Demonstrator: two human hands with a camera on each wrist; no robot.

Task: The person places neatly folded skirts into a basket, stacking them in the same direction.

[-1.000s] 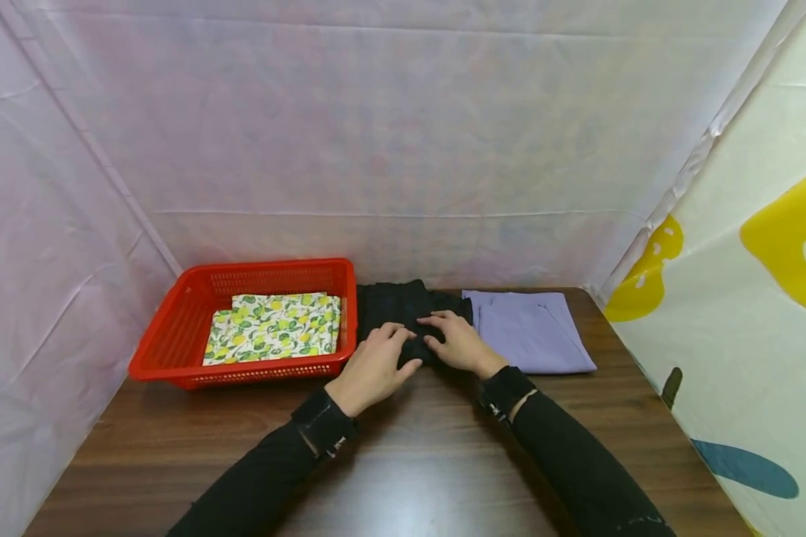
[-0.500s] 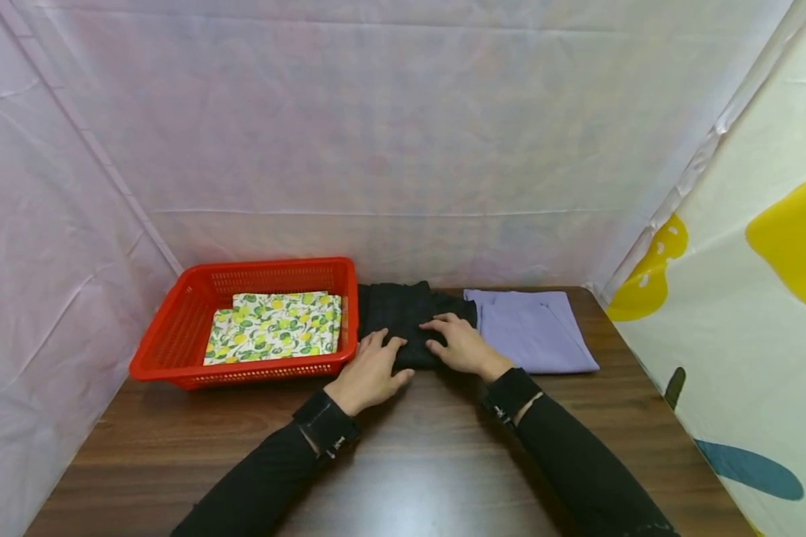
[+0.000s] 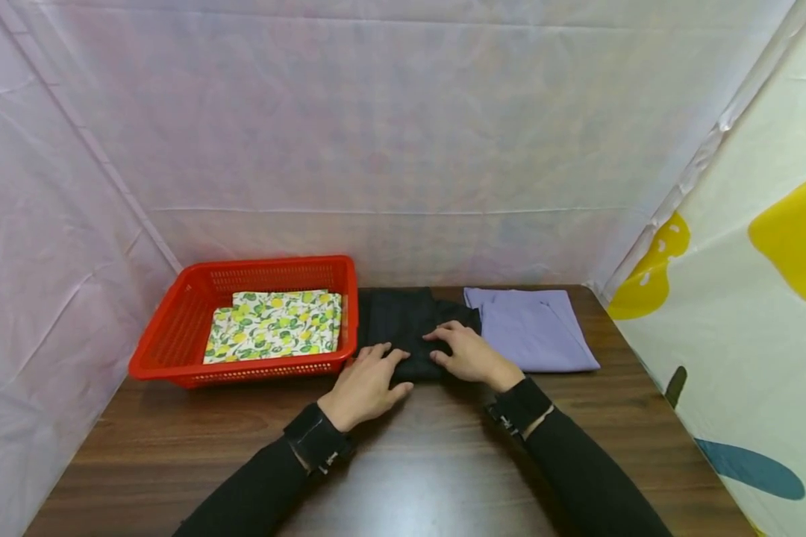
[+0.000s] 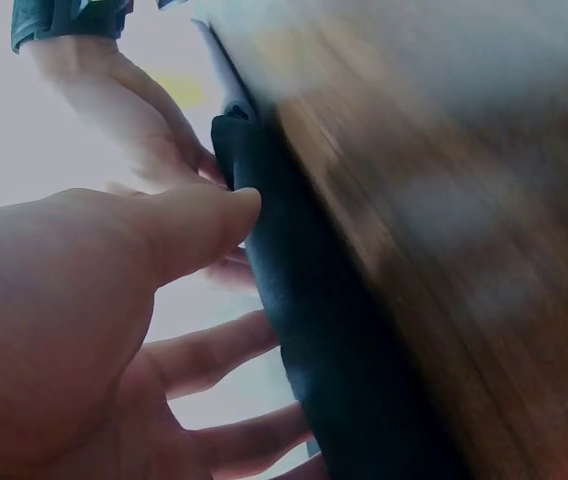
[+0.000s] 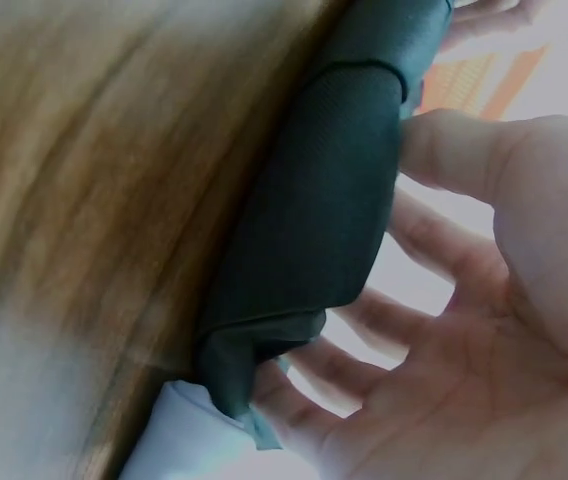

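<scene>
A black folded cloth (image 3: 398, 317) lies on the table between a red basket and a lilac folded cloth (image 3: 530, 328). My left hand (image 3: 368, 386) rests its spread fingertips on the near left part of the black cloth, beside the basket. On the near right part, the fingers of my right hand (image 3: 469, 353) touch the same cloth. In the left wrist view, the left thumb (image 4: 209, 228) lies at the cloth's near edge. The right wrist view shows the layered fold of the black cloth (image 5: 304, 200) and the right fingers lying loosely over it.
The red basket (image 3: 242, 371) stands at the left and holds folded lemon-print cloth (image 3: 275, 324). Wooden table (image 3: 403, 470) extends in front of the hands. A pale curtain (image 3: 389, 134) hangs behind, and a patterned one (image 3: 725, 298) on the right.
Both hands have drawn slightly nearer to me, and the near edge of the black cloth has come with them. Its far edge looks straighter. Basket and lilac cloth stay put.
</scene>
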